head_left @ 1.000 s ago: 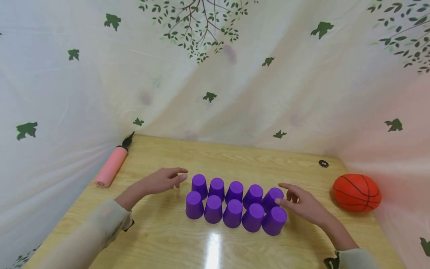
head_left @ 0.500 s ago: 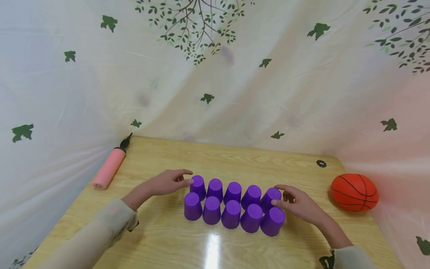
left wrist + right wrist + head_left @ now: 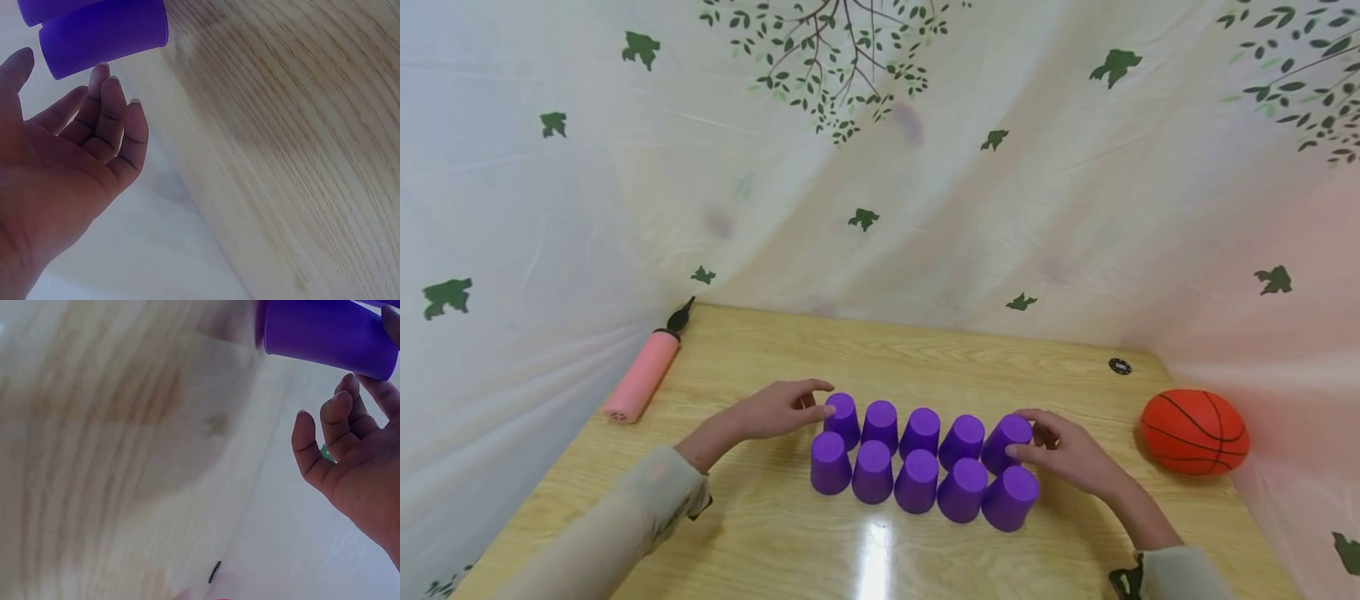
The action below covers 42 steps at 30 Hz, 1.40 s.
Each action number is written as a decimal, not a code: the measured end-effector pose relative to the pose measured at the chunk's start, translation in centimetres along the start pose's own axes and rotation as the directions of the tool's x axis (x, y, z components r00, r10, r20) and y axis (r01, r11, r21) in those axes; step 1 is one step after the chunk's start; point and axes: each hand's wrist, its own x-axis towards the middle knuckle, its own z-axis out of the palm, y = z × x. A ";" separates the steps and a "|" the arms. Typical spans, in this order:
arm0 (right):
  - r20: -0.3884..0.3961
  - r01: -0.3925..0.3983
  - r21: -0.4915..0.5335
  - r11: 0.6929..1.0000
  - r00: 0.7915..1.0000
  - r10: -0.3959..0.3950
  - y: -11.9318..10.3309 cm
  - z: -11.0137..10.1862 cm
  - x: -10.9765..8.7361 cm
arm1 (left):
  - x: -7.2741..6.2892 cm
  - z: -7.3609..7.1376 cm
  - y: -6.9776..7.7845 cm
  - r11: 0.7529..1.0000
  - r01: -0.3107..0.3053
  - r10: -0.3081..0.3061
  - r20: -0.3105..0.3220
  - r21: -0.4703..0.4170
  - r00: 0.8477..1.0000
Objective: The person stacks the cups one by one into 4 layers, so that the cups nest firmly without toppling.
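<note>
Several purple plastic cups stand upside down in two close rows on the wooden table. In the head view my right hand has its thumb and index finger about the back-row cup at the right end, which sits slightly raised. The right wrist view shows the index finger against that cup's base end and the other fingers loosely bent below. My left hand is beside the back-row cup at the left end, thumb tip overlapping its edge. In the left wrist view its loosely bent fingers lie around no cup.
A pink hand pump with a black nozzle lies along the table's left edge. At the right is an orange toy basketball, with a black poker chip behind it. A pale leaf-printed cloth hangs behind the table.
My left hand has moved right to the back-left cup. My right hand has closed in on the back-right cup, which has risen slightly. The other cups keep their places.
</note>
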 end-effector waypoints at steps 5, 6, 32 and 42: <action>-0.021 -0.022 -0.047 0.999 1.000 0.021 -0.4 -1.1 0.4 | 0.0 0.0 -0.1 1.000 -0.022 0.023 0.010 -0.007 1.000; -0.022 -0.026 -0.049 0.998 0.999 0.025 -0.5 -1.3 0.6 | 0.0 -0.1 -0.1 1.000 -0.027 0.027 0.010 -0.007 1.000; 0.079 0.065 0.015 0.998 0.995 -0.066 -3.5 0.3 9.6 | -0.1 0.4 -0.6 0.998 -0.058 0.058 -0.009 -0.011 0.998; 0.137 0.053 -0.038 0.998 0.989 -0.048 -4.5 1.9 11.9 | -0.1 0.3 -0.4 0.998 -0.055 0.055 -0.008 -0.023 0.998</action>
